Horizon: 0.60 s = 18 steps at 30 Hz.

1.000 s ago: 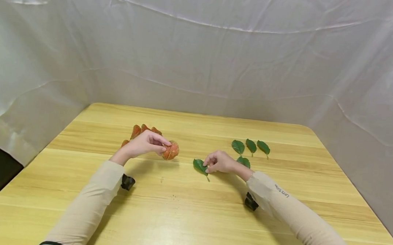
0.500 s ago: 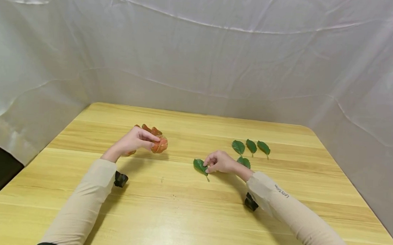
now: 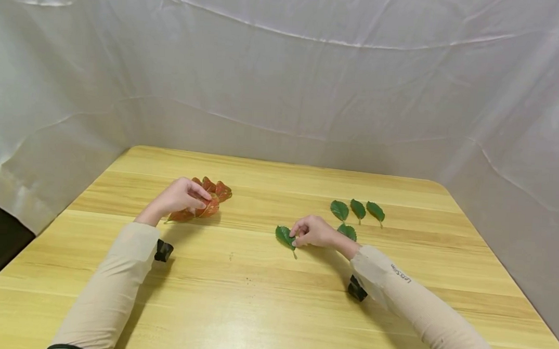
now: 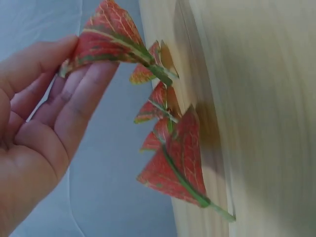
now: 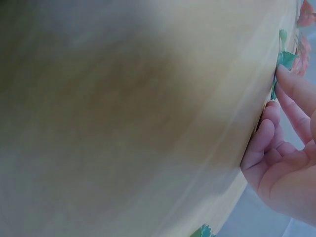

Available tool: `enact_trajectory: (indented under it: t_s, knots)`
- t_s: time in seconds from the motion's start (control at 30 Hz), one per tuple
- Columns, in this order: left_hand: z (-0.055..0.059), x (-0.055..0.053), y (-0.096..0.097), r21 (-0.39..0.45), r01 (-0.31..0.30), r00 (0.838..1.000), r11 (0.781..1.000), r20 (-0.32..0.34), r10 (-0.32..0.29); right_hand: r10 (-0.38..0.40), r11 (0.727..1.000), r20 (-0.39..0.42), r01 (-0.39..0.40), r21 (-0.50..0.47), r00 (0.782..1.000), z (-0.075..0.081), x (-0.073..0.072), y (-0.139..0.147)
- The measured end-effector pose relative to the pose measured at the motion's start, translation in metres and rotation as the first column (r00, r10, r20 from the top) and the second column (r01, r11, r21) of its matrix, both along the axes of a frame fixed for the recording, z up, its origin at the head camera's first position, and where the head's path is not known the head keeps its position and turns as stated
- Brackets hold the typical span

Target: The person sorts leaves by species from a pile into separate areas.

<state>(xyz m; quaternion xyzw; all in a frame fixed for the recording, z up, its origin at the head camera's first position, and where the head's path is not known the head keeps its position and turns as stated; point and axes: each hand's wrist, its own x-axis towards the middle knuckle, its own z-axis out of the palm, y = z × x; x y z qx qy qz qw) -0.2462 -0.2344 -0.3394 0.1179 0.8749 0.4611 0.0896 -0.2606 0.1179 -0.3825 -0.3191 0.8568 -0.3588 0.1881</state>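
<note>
My left hand (image 3: 177, 196) pinches a red leaf (image 4: 106, 37) with yellow veins between thumb and fingers, raised above the table at the left. Under and behind it lie more red leaves: one nearer leaf (image 4: 180, 160) with its stem toward me, and a back row (image 3: 223, 191) of several, partly hidden by the hand in the head view. Near the table's middle my right hand (image 3: 315, 231) pinches the right edge of a green leaf (image 3: 283, 236), which lies on the tabletop. Its fingers are curled; in the right wrist view the leaf (image 5: 286, 59) is partly behind the thumb.
Three green leaves stand in a row at the right back, the middle one (image 3: 358, 210) narrow. Another green leaf (image 3: 347, 231) lies just behind the right wrist. The wooden table (image 3: 255, 309) is bordered by a pale hanging cloth (image 3: 293, 81).
My left hand has moved left with the red leaf, from near the middle to over the other red leaves. The right hand and its green leaf have stayed put.
</note>
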Motion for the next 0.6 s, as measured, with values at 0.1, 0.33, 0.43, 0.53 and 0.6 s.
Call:
enact_trajectory:
  t_s: [0.1, 0.33, 0.43, 0.53, 0.6]
  knots:
    - [0.000, 0.000, -0.003, -0.015, -0.015, 1.000, 1.000, 0.017, 0.015, 0.003, 1.000, -0.015, -0.003, -0.006, 1.000, 0.000, 0.001, -0.001]
    - [-0.005, -0.001, -0.009, -0.014, -0.045, 0.997, 0.999, 0.063, 0.046, -0.002, 1.000, -0.046, 0.002, -0.008, 0.999, -0.001, 0.002, -0.002]
    - [-0.007, -0.002, -0.009, -0.016, -0.049, 0.996, 0.999, 0.073, 0.050, -0.005, 1.000, -0.048, 0.004, -0.009, 0.999, -0.001, 0.002, -0.002]
    - [-0.009, -0.004, -0.008, -0.026, -0.050, 0.996, 0.998, 0.074, 0.052, -0.009, 1.000, -0.049, 0.008, -0.006, 0.999, -0.001, 0.002, -0.003]
    - [-0.010, -0.005, -0.008, -0.035, -0.053, 0.996, 0.998, 0.073, 0.055, -0.015, 1.000, -0.048, 0.015, 0.001, 0.999, 0.000, 0.002, -0.003]
